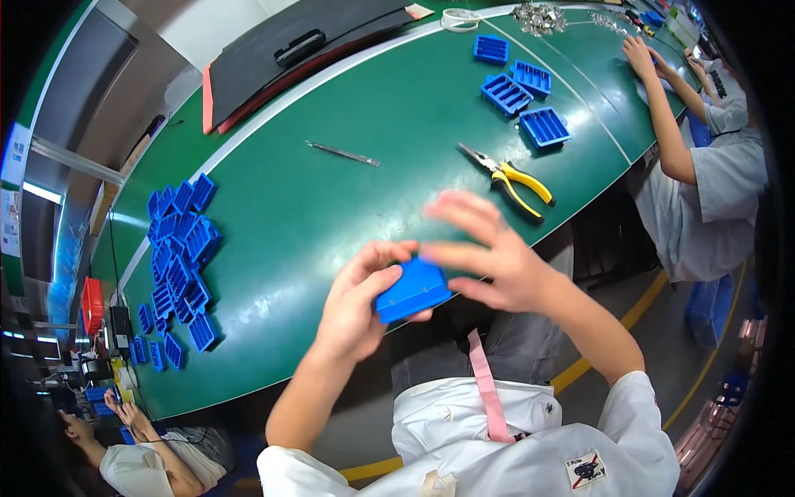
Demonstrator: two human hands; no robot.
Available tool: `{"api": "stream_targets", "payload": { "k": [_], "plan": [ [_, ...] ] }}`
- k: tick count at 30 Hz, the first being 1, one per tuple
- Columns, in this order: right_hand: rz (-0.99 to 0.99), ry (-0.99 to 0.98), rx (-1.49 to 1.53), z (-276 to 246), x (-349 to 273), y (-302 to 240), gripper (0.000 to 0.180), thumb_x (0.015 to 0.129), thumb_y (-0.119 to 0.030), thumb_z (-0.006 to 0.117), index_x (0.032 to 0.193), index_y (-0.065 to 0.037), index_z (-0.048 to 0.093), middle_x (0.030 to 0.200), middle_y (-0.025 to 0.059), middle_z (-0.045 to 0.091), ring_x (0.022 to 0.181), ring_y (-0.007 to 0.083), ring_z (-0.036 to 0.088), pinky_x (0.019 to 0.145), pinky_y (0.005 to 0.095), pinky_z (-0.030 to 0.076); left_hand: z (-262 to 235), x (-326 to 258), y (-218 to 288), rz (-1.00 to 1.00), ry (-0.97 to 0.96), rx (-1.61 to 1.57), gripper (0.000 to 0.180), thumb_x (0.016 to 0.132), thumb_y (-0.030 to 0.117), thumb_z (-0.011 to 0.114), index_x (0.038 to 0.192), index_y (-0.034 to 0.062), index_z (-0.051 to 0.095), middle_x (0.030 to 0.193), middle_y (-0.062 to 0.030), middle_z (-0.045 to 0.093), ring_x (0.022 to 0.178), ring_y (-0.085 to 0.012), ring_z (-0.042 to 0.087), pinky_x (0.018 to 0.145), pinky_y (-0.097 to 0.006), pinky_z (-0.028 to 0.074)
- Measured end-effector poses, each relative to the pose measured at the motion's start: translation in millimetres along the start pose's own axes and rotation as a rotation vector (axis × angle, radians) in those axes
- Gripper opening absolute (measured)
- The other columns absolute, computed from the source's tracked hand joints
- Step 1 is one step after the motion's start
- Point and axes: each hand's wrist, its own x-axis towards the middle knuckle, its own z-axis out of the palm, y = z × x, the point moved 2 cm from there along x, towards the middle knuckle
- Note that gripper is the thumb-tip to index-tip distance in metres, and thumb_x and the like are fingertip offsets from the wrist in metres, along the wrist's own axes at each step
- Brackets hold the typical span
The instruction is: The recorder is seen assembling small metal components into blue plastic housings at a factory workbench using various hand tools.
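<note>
My left hand (348, 302) grips a blue plastic case (412, 290) at the table's near edge, its thumb on top and fingertips showing underneath. A smooth, closed face of the case is turned up, so any slots inside are hidden. At the case's right side is my right hand (505, 261), open with spread fingers blurred by motion; whether a fingertip touches the case I cannot tell. Beyond it lie yellow-and-black long-nose pliers (517, 184) with their handles apart. Metal tweezers (344, 154) rest on the green table (290, 240) farther off.
Many slotted blue cases (178, 257) are clustered at the left, and several more (507, 94) at the far right. A black mat (281, 50) lies at the back, near a white tape roll (460, 20) and small metal parts (540, 18). Co-workers sit at both sides.
</note>
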Motion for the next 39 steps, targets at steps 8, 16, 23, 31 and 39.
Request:
{"api": "stream_targets", "payload": {
  "k": [8, 16, 23, 31, 39],
  "plan": [
    [0.192, 0.116, 0.643, 52, -74, -30, 0.028, 0.08, -0.025, 0.068, 0.094, -0.001, 0.068, 0.102, 0.0125, 0.063, 0.1, 0.0291, 0.056, 0.086, 0.0393, 0.045, 10, -88, -96, 0.505, 0.342, 0.548, 0.029, 0.066, -0.006, 0.074, 0.094, -0.0042, 0.066, 0.103, -0.021, 0.063, 0.096, -0.0288, 0.064, 0.08, -0.035, 0.053],
    [0.635, 0.21, 1.06, 121, -111, 8, 0.066, 0.073, -0.042, 0.076, 0.117, 0.002, 0.054, 0.112, 0.0129, 0.058, 0.102, 0.0232, 0.056, 0.088, 0.0334, 0.044, -14, -47, -146, 0.377, 0.611, 0.314, 0.023, 0.072, -0.011, 0.067, 0.095, -0.0058, 0.065, 0.099, -0.0151, 0.063, 0.083, -0.0186, 0.063, 0.073, -0.028, 0.054],
    [0.76, 0.248, 1.125, 150, -90, -2, 0.059, 0.073, -0.046, 0.075, 0.108, -0.002, 0.058, 0.101, 0.0064, 0.059, 0.095, 0.016, 0.054, 0.085, 0.0308, 0.043, -29, -37, -154, 0.337, 0.585, 0.21, 0.026, 0.074, -0.012, 0.069, 0.098, -0.0092, 0.062, 0.098, -0.0106, 0.064, 0.088, -0.0159, 0.062, 0.078, -0.027, 0.052],
    [0.616, 0.287, 0.995, 153, -92, 3, 0.058, 0.072, -0.047, 0.076, 0.107, -0.004, 0.06, 0.107, 0.0079, 0.059, 0.097, 0.019, 0.054, 0.085, 0.0337, 0.043, -26, -42, -171, 0.574, 0.63, -0.008, 0.058, 0.073, 0.015, 0.08, 0.118, -0.0049, 0.05, 0.112, -0.013, 0.057, 0.101, -0.0207, 0.057, 0.089, -0.034, 0.046],
    [0.695, 0.324, 0.963, 154, -95, -5, 0.054, 0.074, -0.043, 0.076, 0.108, -0.003, 0.061, 0.106, 0.01, 0.059, 0.1, 0.0224, 0.054, 0.088, 0.0358, 0.042, -11, -20, -165, 0.626, 0.708, -0.063, 0.055, 0.078, 0.032, 0.074, 0.113, -0.0052, 0.052, 0.105, -0.0098, 0.058, 0.094, -0.0193, 0.058, 0.08, -0.033, 0.048]
  ]
}}
